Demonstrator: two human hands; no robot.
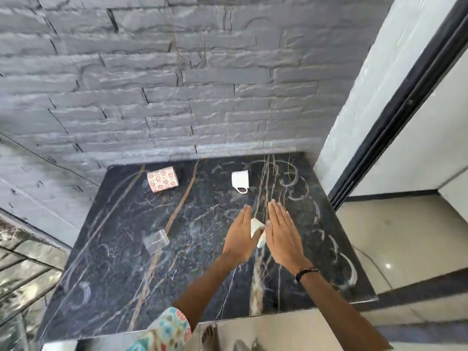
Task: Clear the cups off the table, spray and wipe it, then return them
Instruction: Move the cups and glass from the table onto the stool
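Note:
On the dark marble table (pixel 126 262) stand three cups, all upside down: a floral patterned cup (pixel 162 179) at the back left, a white cup (pixel 240 181) with its handle toward me at the back middle, and a clear glass (pixel 156 241) in the middle left. My left hand (pixel 240 236) and my right hand (pixel 282 234) hover flat, fingers straight, side by side over the table's right half. Between them lies a white folded cloth (pixel 256 228), partly covered by both hands; whether they touch it I cannot tell. Whitish wipe streaks curl along the table's right side.
A grey stone-brick wall (pixel 177 84) runs behind and left of the table. To the right are a white wall and a black door frame (pixel 395 117). My bare foot (pixel 210 336) shows on the pale tiled floor below the table's front edge.

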